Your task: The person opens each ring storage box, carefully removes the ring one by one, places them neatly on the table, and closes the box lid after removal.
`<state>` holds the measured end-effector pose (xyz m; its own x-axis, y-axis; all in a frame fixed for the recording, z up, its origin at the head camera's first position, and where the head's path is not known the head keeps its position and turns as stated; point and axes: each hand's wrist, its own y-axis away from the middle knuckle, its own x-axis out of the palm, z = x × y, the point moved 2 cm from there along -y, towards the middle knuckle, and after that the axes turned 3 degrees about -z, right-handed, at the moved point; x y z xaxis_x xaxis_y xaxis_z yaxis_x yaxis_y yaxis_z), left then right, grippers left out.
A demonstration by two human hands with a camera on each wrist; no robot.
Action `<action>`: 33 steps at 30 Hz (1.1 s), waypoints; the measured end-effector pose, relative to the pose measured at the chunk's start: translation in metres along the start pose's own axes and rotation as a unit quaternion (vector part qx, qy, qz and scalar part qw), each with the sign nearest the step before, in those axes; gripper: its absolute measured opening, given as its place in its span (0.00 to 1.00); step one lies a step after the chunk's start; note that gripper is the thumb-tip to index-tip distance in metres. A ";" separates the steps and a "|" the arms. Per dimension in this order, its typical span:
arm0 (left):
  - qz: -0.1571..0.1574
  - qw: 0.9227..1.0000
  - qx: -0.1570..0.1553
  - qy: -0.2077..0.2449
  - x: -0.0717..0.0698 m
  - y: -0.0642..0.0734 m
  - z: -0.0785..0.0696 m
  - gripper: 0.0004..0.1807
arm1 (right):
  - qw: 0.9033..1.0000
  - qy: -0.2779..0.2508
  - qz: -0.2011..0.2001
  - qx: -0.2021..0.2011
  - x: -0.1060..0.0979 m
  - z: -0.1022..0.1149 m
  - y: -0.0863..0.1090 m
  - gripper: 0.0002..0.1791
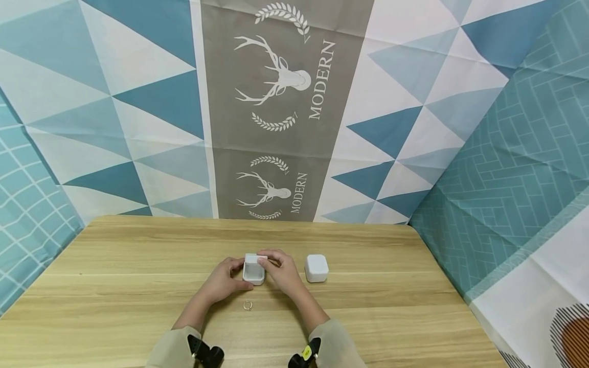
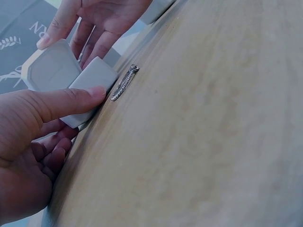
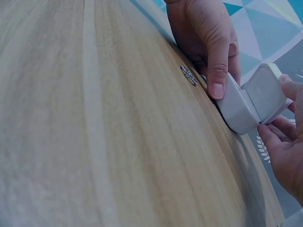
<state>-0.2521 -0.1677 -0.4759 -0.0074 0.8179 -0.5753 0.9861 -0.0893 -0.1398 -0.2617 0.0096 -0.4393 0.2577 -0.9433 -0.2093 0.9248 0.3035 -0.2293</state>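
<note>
A small white ring box [image 1: 254,276] stands on the table with its lid raised, facing me. My left hand [image 1: 223,282] grips its base, the thumb across the front wall and the fingers at the side. The raised lid [image 3: 267,90] is between the thumb and fingers of my right hand [image 1: 281,275], with the thumb on its inner edge. Nearer to me, a ring [image 1: 247,305] set with small sparkling stones lies on the wood in front of the box. In the left wrist view the ring [image 2: 125,82] is just beyond my left thumb tip.
A second white box [image 1: 316,268], its lid down, stands to the right of my right hand. The wood-grain table [image 1: 391,306] reaches back to a patterned cloth wall [image 1: 161,102]. Dark wrist cameras sit at both sleeves.
</note>
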 end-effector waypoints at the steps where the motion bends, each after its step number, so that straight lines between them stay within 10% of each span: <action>1: 0.000 1.000 0.000 0.000 0.000 0.000 0.000 0.40 | 1.000 0.000 0.000 0.000 0.000 0.000 0.000 0.15; 33: 0.001 1.000 0.000 0.008 -0.001 0.001 -0.002 0.40 | 1.000 -0.015 0.002 0.000 0.000 -0.003 0.002 0.15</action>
<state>-0.2505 -0.1673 -0.4739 -0.0030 0.8267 -0.5626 0.9863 -0.0903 -0.1379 -0.2606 0.0102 -0.4423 0.2697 -0.9455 -0.1824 0.9240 0.3074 -0.2275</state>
